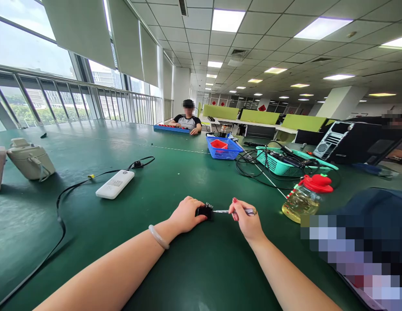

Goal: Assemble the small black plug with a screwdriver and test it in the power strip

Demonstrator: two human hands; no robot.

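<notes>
My left hand (pixel 187 214) rests on the green table (pixel 129 242) with its fingers closed round a small black part (pixel 205 211) that has short metal pins on top. My right hand (pixel 246 220) pinches a thin silver tool (pixel 231 211), a small screwdriver or pen-like rod. The tool lies level and its tip meets the black part's right side. A pale bangle sits on my left wrist.
A white power bank (pixel 115 184) with a black cable (pixel 60 207) lies to the left, a beige case (pixel 30 160) at far left. A bottle of yellow liquid with a red lid (pixel 304 196) stands right. Blue basket (pixel 223 149) and teal basket (pixel 282 164) sit behind. A person sits at the far end.
</notes>
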